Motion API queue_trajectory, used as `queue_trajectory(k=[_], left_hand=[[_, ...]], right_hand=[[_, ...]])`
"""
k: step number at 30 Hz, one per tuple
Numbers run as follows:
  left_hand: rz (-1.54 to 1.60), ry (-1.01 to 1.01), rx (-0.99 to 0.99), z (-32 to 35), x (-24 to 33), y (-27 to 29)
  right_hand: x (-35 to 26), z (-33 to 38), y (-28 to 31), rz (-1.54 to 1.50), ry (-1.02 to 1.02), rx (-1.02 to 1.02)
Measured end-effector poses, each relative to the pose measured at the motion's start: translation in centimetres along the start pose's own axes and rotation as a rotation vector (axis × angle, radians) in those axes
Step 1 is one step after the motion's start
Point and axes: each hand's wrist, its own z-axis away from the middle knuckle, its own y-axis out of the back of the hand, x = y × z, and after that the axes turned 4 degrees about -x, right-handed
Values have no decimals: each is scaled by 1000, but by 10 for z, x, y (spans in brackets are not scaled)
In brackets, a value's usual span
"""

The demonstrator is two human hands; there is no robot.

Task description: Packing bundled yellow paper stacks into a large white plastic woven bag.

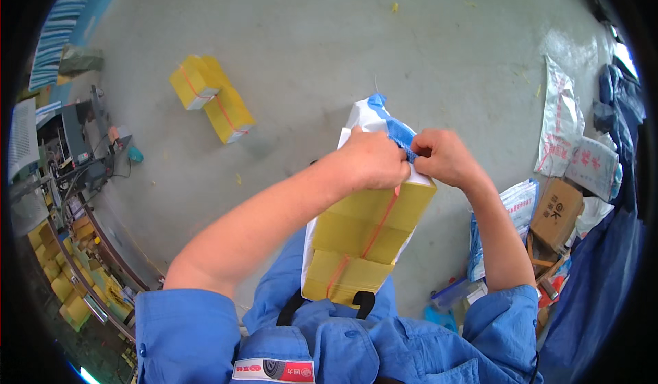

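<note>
Head view, looking down past blue sleeves: the left hand (373, 159) and the right hand (445, 156) meet at the top of a stack of yellow paper bundles (363, 236) tied with orange bands, held against the person's lap. Both hands' fingers are pinched together on the blue-edged mouth of a white woven sack (373, 116) that wraps the stack. On the grey concrete floor (308, 41), well apart to the left, lie two more yellow bundles (211, 106). To the right sit a brown cardboard box (556, 212) and flat printed sacks (562, 120).
</note>
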Motion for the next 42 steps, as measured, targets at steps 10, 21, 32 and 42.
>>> queue_trajectory(k=[10,21,32,42], left_hand=[[9,-88,62,3,6,-33],[194,-47,182,21,3,-36],[160,53,-16,-2,5,-18],[296,-98,-214,-26,-31,-13]], right_hand=[[9,-59,-31,-131,-305,-178],[-29,-66,-55,223,221,300],[-31,-130,-54,429,29,-388],[-21,-133,-53,211,-77,-271]])
